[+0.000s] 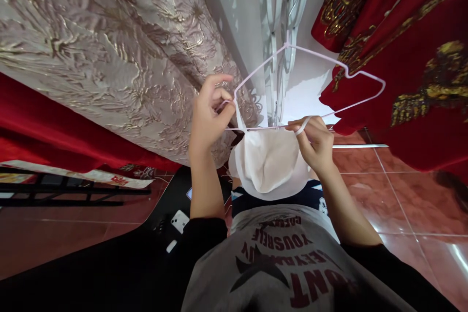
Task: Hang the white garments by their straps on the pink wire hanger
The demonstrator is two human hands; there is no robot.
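The left hand (212, 112) is narrowed to a pinch around one end of a pale pink hanger (287, 45), which is held upright in front of the person's body. A white strap (240, 118) runs over the hanger just beside that pinch and down to a white garment (272, 156), which hangs below the bottom bar, over the lap. The right hand (316, 141) is curled close, holding the garment's other strap (302, 126) as a small loop; its fingers cover part of the bar (whether they also grip it cannot be told).

The likeliest trouble is the first strap sliding off: it seems kept only by the bend at that end, and a tilt of the hanger or a hard pull from the right hand could draw it away. The second strap could twist if the loop turns on the fingers. The hanger's top, close to the metal rack (272, 53) behind it in view, might catch there if lifted, and red cloth (402, 58) near the free end could snag on it.
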